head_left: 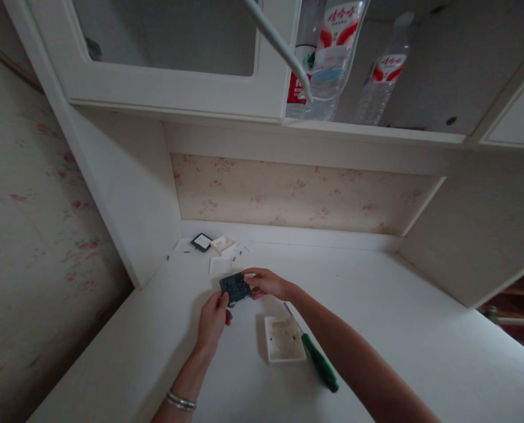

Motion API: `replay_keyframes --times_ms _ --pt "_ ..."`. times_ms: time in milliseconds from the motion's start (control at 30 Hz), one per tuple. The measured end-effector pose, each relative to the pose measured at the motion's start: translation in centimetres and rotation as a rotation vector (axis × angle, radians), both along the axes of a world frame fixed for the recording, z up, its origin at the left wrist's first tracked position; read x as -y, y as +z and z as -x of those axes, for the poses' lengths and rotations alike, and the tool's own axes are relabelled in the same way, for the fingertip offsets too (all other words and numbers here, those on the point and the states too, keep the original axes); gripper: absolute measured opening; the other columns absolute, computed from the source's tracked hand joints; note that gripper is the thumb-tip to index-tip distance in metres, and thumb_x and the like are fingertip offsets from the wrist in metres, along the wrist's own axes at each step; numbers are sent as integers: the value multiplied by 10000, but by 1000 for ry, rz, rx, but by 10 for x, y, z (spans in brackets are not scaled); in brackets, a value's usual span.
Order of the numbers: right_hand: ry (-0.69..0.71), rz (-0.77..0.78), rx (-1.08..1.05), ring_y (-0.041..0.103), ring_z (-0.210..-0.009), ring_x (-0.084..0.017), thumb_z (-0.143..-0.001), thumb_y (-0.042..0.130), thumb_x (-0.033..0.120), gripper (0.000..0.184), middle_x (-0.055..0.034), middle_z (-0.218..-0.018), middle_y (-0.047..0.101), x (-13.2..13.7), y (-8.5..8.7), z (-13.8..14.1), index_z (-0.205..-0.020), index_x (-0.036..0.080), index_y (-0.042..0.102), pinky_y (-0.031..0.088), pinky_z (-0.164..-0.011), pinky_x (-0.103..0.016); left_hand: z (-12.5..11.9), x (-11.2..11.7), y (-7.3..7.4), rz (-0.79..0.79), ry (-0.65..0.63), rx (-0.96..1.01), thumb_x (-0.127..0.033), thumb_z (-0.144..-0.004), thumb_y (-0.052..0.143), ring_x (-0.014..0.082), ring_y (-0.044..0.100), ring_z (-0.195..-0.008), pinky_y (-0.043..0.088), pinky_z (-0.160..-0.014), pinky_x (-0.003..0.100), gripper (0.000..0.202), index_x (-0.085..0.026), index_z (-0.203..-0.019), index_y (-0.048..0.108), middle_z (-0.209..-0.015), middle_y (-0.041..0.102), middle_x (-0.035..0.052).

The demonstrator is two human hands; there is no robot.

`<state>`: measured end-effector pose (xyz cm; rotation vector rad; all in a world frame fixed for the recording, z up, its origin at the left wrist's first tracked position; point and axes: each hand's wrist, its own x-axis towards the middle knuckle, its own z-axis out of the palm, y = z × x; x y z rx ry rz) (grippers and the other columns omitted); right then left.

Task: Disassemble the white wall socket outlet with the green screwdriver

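Note:
A dark square switch module [235,287] is held above the white desk between both hands. My left hand [212,320] pinches its lower left corner, fingers closed on it. My right hand [268,283] grips its right edge from the far side. Just below the hands a white square back box [284,339] lies open side up on the desk. A green-handled screwdriver [318,362] lies beside the box, its tip pointing toward my right wrist.
At the back left corner lie a small dark-framed part [201,241], a white plastic part [222,243], a white plate [220,265] and several loose screws. Water bottles [332,59] stand on the shelf above. A cabinet door [165,53] hangs overhead.

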<state>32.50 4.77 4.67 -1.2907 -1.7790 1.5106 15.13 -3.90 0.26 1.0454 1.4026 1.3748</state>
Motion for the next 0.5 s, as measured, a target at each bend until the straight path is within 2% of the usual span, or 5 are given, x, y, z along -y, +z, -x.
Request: replay_keyframes --times_ms 67,167,267,367,500 --pt "26 52 -79 634 -598 -117 -755 678 273 392 -26 -808 692 11 2 -8 -1138 198 644 568 -648 -299 -5 1 1 -31 -32 -4 -531 -779 542 86 491 -417 361 -360 191 437 -127 -932 610 -690 612 16" --pt "-30 80 -173 629 -635 -108 -709 700 186 309 -31 -824 688 16 3 -20 -1017 162 695 565 -664 -272 -14 2 0 -41 -82 -28 -539 -813 494 83 490 -418 356 -355 191 453 -130 -976 598 -758 627 38" --pt "-172 80 -232 630 -662 -100 -720 673 136 289 -42 -874 695 6 -2 -32 -1007 149 695 559 -674 -251 -22 5 0 -36 -128 -126 -549 -846 428 93 501 -418 374 -366 211 469 -137 -994 598 -828 645 64" --pt "-389 63 -240 632 -674 -98 -757 642 114 292 -46 -872 692 -12 -12 -42 -1047 131 666 555 -689 -243 -29 15 7 -130 -186 -298 -497 -872 439 115 549 -496 453 -490 239 422 -158 -1053 614 -853 658 63" --pt "-625 54 -169 627 -695 -113 -851 607 195 191 -42 -874 664 -34 -28 -50 -1022 114 624 550 -656 -271 -34 40 26 -297 -497 -489 -398 -856 534 150 601 -754 486 -686 241 283 -213 -1019 673 -1001 636 68"
